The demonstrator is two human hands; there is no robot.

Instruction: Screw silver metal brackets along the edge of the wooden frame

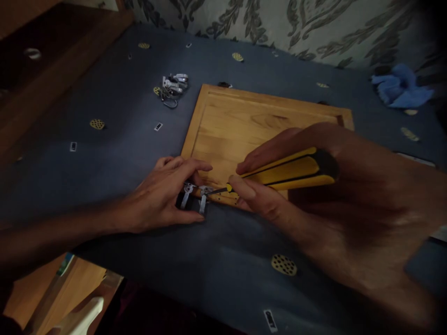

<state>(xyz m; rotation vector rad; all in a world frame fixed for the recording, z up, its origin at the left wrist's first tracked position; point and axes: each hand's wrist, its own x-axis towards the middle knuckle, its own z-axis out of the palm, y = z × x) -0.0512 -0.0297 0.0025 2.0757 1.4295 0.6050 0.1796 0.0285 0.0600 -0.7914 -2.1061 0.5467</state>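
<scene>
A wooden panel (240, 125) with a raised frame lies on the blue patterned table cover. At its near left corner sit two small metal hinges (203, 200), their arms sticking out past the panel's edge. My left hand (164, 195) holds the hinges there, with the thumb at the near side and the fingers curled over the panel's corner. My right hand (307, 204) grips a yellow and black screwdriver (282, 172) by its handle. Its blade points left, and the tip meets the right-hand hinge. Small dark holes show in the panel's edge right of the hinge.
Several loose metal hinges (172, 86) lie in a pile behind the panel's left side. A crumpled blue cloth (401, 88) rests at the back right. Wooden furniture (70, 60) borders the left, and a patterned wall (265, 23) stands behind.
</scene>
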